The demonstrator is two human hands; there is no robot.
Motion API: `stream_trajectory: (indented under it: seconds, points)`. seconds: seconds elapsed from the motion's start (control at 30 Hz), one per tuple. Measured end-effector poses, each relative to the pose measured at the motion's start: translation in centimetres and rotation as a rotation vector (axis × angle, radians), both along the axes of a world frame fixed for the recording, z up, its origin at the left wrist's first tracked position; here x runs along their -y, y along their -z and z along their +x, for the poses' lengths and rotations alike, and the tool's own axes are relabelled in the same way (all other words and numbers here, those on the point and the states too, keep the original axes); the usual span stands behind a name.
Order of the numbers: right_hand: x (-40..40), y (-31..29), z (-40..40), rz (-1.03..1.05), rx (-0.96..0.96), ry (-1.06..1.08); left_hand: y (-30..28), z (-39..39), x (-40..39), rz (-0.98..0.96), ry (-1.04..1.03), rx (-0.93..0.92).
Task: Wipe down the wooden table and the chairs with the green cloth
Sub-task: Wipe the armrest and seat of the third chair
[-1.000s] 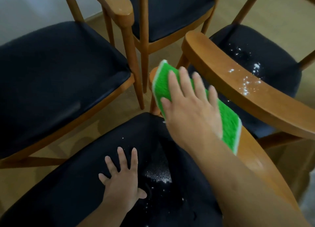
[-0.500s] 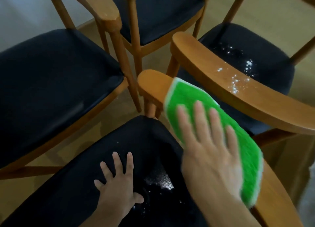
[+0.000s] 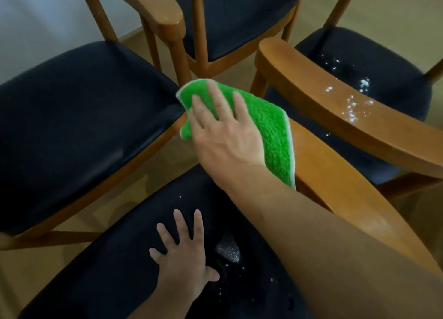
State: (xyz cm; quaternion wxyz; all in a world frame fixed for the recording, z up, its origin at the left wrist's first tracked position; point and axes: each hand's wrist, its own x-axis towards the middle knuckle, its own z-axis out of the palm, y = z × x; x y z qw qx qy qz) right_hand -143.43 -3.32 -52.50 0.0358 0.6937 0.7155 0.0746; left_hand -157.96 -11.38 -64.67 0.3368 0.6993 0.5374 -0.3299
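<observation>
- Pressing down on the green cloth (image 3: 268, 127), the right hand (image 3: 225, 136) lies flat with its fingers (image 3: 215, 100) straight and slightly spread; nothing is curled round or pinched.
- The cloth sits on the far end of the near chair's wooden armrest (image 3: 340, 189); its far corner overhangs the armrest tip towards the gap between chairs, and its white-edged right side runs along the wood.
- The left hand (image 3: 184, 256) rests palm down on the near chair's dark seat (image 3: 100, 270), fingers straight and splayed, holding nothing.
- White specks (image 3: 227, 249) lie on that seat just right of the left thumb.
- A second chair's armrest (image 3: 335, 108) runs just beside the wiped one on the right, a narrow gap between the two; white crumbs (image 3: 352, 105) are scattered on it and on its seat (image 3: 359, 62) behind.
- On the left, another chair's dark seat (image 3: 79, 127) has its front corner close to the cloth's overhanging edge.
- A fourth chair (image 3: 230, 19) stands at the top, its legs near the cloth's far corner.
- Bare floor (image 3: 167, 155) shows in the wedge between the left and near seats.
</observation>
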Motion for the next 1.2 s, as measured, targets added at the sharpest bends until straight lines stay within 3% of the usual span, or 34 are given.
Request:
stream_trajectory:
  seconds: [0.17,0.33,0.5,0.63,0.73,0.83,0.9,1.07,1.2]
  points:
    - [2.8,0.7,1.2,-0.063,0.273,-0.157,0.4,-0.2,0.2,0.04,-0.006,0.02]
    - [7.0,1.5,1.9,-0.124,0.442,-0.086,0.4,-0.3,0.5,0.082,0.017,0.046]
    - [5.5,4.0,1.0,0.078,0.269,-0.048,0.5,-0.4,0.7,0.103,0.026,0.056]
    - [3.2,8.3,2.1,-0.195,0.292,-0.131,0.8,-0.8,0.8,0.121,0.029,0.079]
    - [2.9,10.0,2.2,-0.293,0.416,-0.107,0.9,-1.1,0.6,0.132,0.038,0.101]
    - [3.4,11.1,1.4,-0.46,0.008,0.045,0.5,-1.5,0.6,0.095,0.031,0.132]
    - [3.8,12.3,1.3,-0.393,-0.142,0.126,0.3,-2.2,0.3,0.097,0.029,0.178]
    - [4.1,10.6,2.1,-0.084,-0.187,0.145,-0.5,-3.9,-0.3,0.162,-0.064,0.324]
    - [3.7,10.7,2.2,-0.376,-0.186,0.129,-1.5,-5.3,-1.4,0.243,-0.224,0.415]
